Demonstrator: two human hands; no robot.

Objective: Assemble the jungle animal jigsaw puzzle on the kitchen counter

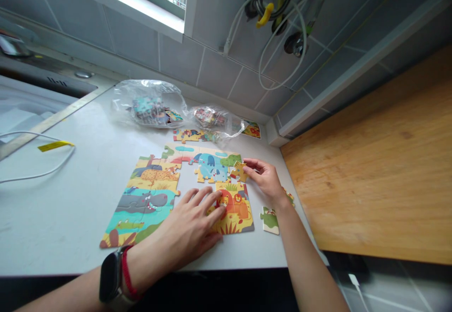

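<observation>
My right hand point(263, 178) pinches a yellow jigsaw puzzle piece point(240, 172) at the right edge of the blue elephant section point(213, 168). Whether the piece is seated there I cannot tell. My left hand point(197, 218) lies spread with its fingertips on the joined lion section point(235, 211). Left of that hand, a joined section with a hippo point(148, 201), a leopard and a crocodile connects to the elephant part along the top. Bare counter shows between these sections. A loose green puzzle piece point(270, 220) lies beside my right forearm, and another is partly hidden behind it.
Clear plastic bags point(151, 102) with more puzzle pieces lie toward the wall. Beside them are a few joined pieces point(189, 135) and a small picture card point(252, 129). A white cable point(38, 178) crosses the counter's left side near the sink. A wooden panel point(370, 171) borders the right.
</observation>
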